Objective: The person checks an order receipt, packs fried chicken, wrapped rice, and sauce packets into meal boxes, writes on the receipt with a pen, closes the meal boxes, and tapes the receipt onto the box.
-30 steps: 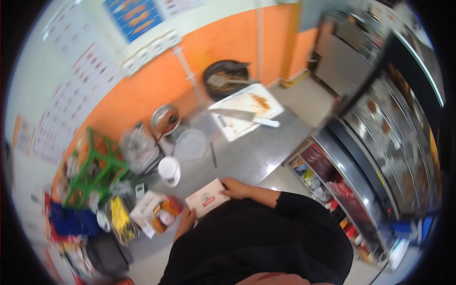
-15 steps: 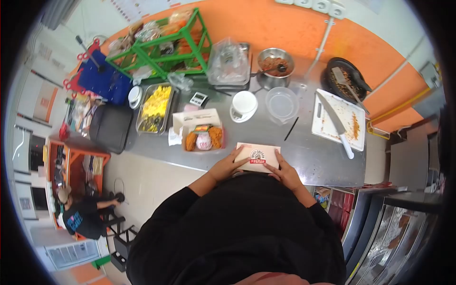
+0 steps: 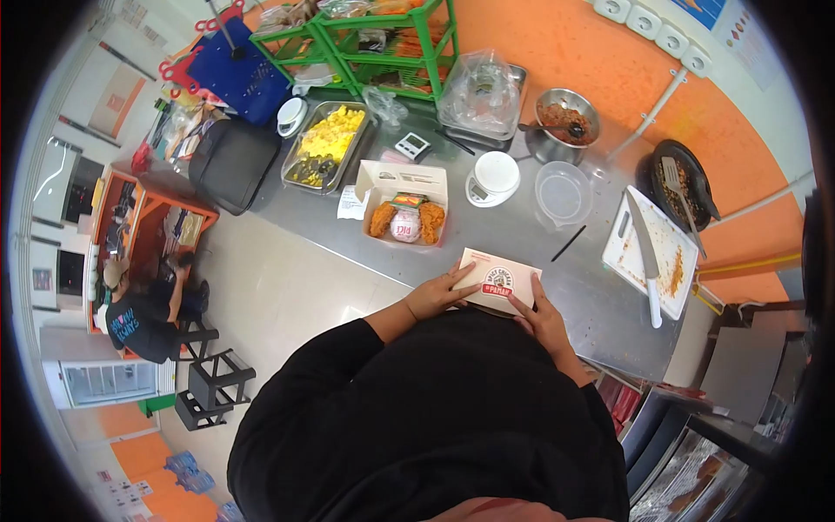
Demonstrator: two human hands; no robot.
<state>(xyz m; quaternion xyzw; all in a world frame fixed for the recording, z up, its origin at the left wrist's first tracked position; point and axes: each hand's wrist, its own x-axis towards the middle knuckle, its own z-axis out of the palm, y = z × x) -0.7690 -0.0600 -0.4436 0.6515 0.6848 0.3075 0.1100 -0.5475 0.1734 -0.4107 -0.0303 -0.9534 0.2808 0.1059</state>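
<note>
A closed cardboard food box (image 3: 477, 265) with a printed chicken logo on its lid is at the table's front edge, close against my body. My left hand (image 3: 437, 297) grips its left side, fingers lying over the lid. On the opposite side, my right hand (image 3: 543, 322) holds the box with the thumb on top near the logo. Left of it stands an open food box (image 3: 404, 177) holding fried chicken (image 3: 431, 222), a round paper-wrapped bundle (image 3: 405, 227) and a sachet. A receipt (image 3: 351, 204) lies beside that box.
Behind are a tray of yellow food (image 3: 333, 137), a timer (image 3: 412, 146), a kitchen scale (image 3: 494, 178), a plastic tub (image 3: 563, 193) and a steel bowl (image 3: 567, 122). At right, a knife (image 3: 644, 239) rests on a cutting board (image 3: 619, 228). A co-worker (image 3: 143, 313) sits far left.
My view has turned, so the table now appears slanted and shifted right. Both hands stay on the closed box. The co-worker's arm is raised higher.
</note>
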